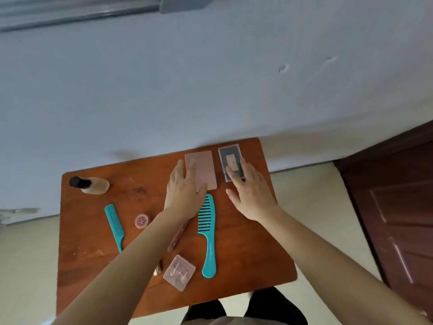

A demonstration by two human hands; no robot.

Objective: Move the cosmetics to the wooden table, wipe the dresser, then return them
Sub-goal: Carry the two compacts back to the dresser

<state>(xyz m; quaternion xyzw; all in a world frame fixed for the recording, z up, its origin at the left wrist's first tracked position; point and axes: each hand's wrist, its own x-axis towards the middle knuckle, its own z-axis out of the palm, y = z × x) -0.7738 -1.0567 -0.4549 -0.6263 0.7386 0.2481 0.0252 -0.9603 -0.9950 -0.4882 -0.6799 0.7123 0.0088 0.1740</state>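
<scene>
A wooden table carries the cosmetics. My left hand lies with straight fingers on a pink flat palette near the far edge. My right hand has its straight fingers on a dark clear-cased palette beside it. Between my wrists lies a wide-tooth teal comb. A fine teal comb, a round pink pot, a foundation bottle with a black cap lying on its side, a square pink compact and a brown pencil, partly under my left arm, are spread about.
The table stands against a pale blue wall. A dark brown door is at the right. Pale floor surrounds the table. My dark-trousered legs are at the near edge.
</scene>
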